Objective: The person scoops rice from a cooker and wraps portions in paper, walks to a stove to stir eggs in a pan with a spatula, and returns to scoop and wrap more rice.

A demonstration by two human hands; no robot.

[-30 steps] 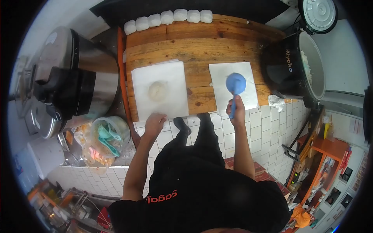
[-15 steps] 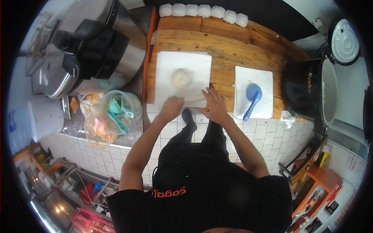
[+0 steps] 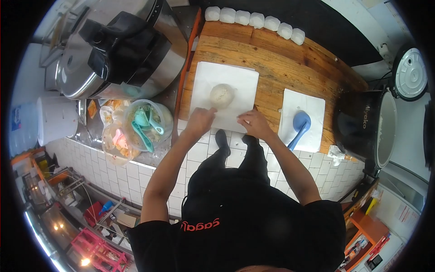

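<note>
A round mound of rice (image 3: 221,96) lies on a stack of white paper (image 3: 205,81) on the wooden table (image 3: 267,59). My left hand (image 3: 200,122) is closed at the near left part of the paper, its fingertips just below the rice. At the near right corner, my right hand (image 3: 256,123) pinches the paper's edge between thumb and fingers. A blue scoop (image 3: 301,122) rests on a second paper stack (image 3: 292,100) to the right, its handle toward me.
Several white wrapped bundles (image 3: 257,20) line the far edge. A black Miyako rice pot (image 3: 362,127) stands right. At left are a steel cooker (image 3: 158,63), a tub (image 3: 168,119) with green spoons, and a bag of food (image 3: 118,143). Crumpled paper (image 3: 335,155) lies near the right edge.
My right hand has let go of the blue scoop, left it on the right paper stack and moved left to the paper under the rice. The view has shifted and turned.
</note>
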